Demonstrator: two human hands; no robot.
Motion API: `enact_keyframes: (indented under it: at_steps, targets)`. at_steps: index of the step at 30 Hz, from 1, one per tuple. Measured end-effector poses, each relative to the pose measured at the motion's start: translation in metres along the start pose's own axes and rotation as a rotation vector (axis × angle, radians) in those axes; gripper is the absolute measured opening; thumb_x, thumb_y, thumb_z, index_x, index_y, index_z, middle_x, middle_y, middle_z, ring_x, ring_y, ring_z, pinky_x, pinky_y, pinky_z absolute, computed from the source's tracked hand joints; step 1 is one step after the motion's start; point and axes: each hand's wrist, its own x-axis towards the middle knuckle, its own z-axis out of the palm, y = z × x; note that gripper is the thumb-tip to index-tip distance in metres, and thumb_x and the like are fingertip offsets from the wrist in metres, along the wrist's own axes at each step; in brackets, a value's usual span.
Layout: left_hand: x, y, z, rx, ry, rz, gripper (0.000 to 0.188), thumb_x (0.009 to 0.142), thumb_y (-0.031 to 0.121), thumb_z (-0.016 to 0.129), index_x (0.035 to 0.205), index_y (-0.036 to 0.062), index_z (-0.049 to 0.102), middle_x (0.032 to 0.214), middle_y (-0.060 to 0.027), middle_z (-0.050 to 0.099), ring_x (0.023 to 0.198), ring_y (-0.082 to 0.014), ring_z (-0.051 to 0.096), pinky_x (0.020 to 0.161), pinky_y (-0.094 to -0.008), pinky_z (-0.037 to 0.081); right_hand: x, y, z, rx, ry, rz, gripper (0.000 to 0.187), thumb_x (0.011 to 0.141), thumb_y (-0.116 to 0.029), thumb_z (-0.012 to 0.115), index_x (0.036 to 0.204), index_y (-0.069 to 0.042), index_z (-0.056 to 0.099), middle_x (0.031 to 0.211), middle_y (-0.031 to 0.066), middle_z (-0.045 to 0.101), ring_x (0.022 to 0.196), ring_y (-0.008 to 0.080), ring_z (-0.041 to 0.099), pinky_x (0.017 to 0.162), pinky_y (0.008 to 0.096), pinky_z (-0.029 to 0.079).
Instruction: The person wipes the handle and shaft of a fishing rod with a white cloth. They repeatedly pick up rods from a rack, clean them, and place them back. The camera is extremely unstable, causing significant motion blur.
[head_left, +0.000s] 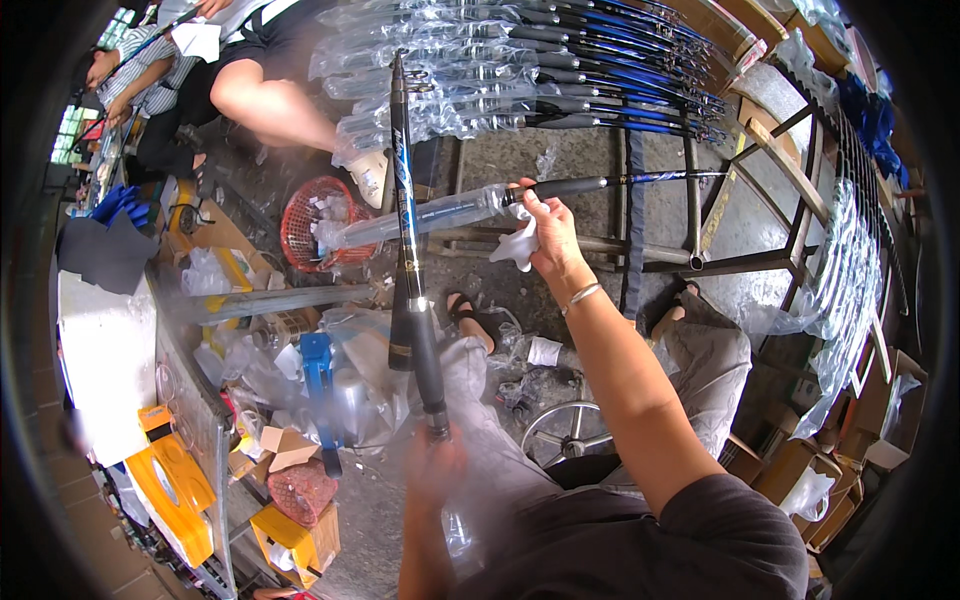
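Note:
My right hand is closed round a fishing rod that lies crosswise ahead of me, its dark grip and blue shaft pointing right. A clear plastic sleeve covers its left part, and a crumpled white cloth hangs between hand and rod. My left hand, smeared by motion, grips the lower end of a second fishing rod, dark with a blue shaft. That rod stands upright in the view, crossing in front of the sleeve. A black foam grip shows just above the left hand.
Several sleeved rods lie in a row on a metal rack ahead. A red basket holds scraps. At left stand a bench, yellow boxes and a blue tool. More sleeved rods lean right. Another person's leg reaches in.

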Motion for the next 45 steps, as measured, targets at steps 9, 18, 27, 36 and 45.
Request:
enact_keyframes:
  at_steps: [9,18,27,36,45]
  targets:
    - [0.004,0.001,0.015,0.04,0.001,0.099,0.033,0.093,0.031,0.054,0.101,0.0006,0.045,0.057,-0.002,0.044,0.04,-0.0079,0.037,0.036,-0.0231,0.029,-0.013,-0.011,-0.011,0.04,-0.021,-0.031,0.02,0.09,-0.013,0.06,0.109,-0.008,0.058,0.105,0.0053,0.066,0.073,0.0087,0.055,0.06,0.0236,0.044]
    - [0.003,0.003,0.009,0.022,-0.022,0.008,0.015,0.085,0.011,0.047,0.098,0.0059,0.049,0.068,0.0,0.05,0.053,-0.0075,0.047,0.046,-0.0222,0.04,-0.024,-0.027,-0.024,0.112,-0.132,-0.051,0.024,0.092,-0.015,0.057,0.114,-0.008,0.056,0.108,0.0051,0.064,0.071,0.0069,0.056,0.058,0.02,0.045]
    - [-0.005,0.015,0.019,0.005,-0.002,0.013,0.013,0.082,0.007,0.045,0.095,0.0055,0.049,0.065,-0.0002,0.049,0.05,-0.0074,0.046,0.044,-0.022,0.038,-0.053,-0.061,-0.009,0.042,-0.316,-0.066,0.035,0.092,-0.019,0.058,0.122,-0.001,0.051,0.104,0.0069,0.064,0.087,0.0125,0.061,0.076,0.0275,0.051]
    - [-0.019,0.008,0.021,0.103,-0.085,0.172,0.038,0.091,0.036,0.058,0.102,0.0017,0.046,0.059,-0.0016,0.042,0.042,-0.0078,0.036,0.038,-0.0235,0.03,-0.057,-0.083,0.0,-0.063,-0.506,0.033,0.041,0.089,-0.024,0.063,0.121,-0.001,0.053,0.098,0.0051,0.065,0.075,0.0079,0.06,0.064,0.0214,0.05]
    - [-0.029,0.008,0.025,0.111,-0.077,0.181,0.04,0.09,0.037,0.058,0.103,0.0016,0.046,0.059,-0.0019,0.042,0.041,-0.0076,0.036,0.036,-0.0236,0.028,-0.069,-0.097,0.004,-0.203,-0.639,0.187,0.047,0.087,-0.028,0.064,0.123,0.0,0.052,0.096,0.0037,0.066,0.071,0.004,0.057,0.06,0.0177,0.047]
